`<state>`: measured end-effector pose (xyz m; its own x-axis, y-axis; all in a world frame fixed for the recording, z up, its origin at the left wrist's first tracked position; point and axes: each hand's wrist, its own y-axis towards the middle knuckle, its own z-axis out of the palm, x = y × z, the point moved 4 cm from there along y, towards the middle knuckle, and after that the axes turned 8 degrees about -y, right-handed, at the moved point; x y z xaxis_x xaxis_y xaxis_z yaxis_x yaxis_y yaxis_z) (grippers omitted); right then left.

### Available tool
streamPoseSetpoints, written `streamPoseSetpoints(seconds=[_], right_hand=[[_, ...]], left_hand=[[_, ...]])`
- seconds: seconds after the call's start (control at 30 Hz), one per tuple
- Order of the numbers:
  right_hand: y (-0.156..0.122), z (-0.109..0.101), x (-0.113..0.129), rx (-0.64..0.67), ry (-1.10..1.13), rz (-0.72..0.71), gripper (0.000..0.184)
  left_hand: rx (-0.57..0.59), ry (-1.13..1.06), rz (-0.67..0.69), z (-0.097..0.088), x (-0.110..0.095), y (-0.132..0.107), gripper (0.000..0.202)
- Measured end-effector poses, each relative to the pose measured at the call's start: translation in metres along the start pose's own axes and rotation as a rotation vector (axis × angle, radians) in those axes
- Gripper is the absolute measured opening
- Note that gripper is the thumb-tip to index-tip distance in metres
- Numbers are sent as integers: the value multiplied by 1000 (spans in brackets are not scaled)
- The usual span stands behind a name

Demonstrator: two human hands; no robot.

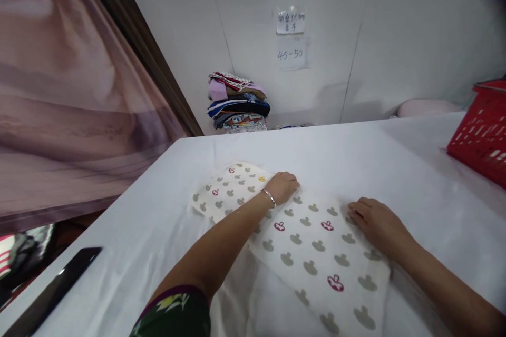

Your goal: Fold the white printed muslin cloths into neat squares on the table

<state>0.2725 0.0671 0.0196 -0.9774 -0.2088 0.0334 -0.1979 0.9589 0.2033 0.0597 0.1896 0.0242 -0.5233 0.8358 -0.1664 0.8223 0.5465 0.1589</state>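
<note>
The white table (pixel 356 152) spreads out before me, a pink curtain (pixel 71 89) hanging along its left side. A long mushroom-print cloth (pixel 316 258) lies flat across the table's middle. A red basket (pixel 480 139) sits at the table's right end, a fabric stack (pixel 239 108) beyond its far edge, a dark flat bar (pixel 55 289) at its near-left edge. The hands are apart, both at the cloth: right hand (pixel 377 224) at its edge, left hand (pixel 281 187), wearing a bracelet (pixel 269 198), farther along; whether either pinches fabric, I can't tell.
</note>
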Motion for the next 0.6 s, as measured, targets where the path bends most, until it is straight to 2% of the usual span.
streamPoseSetpoints(seconds=[0.13,0.37,0.53,0.6], right_hand=[[-2,4,-1,-1,-2,23,27],[-7,-3,7,-87,21,-32,20],[-8,4,3,-50,22,31,20],[-8,5,3,-48,18,11,21]], left_hand=[[-40,-5,34,-1,-2,-3,17],[-141,-179,43,-1,6,-4,11],[-91,-139,44,3,6,0,9],[-79,-100,56,4,4,0,11]])
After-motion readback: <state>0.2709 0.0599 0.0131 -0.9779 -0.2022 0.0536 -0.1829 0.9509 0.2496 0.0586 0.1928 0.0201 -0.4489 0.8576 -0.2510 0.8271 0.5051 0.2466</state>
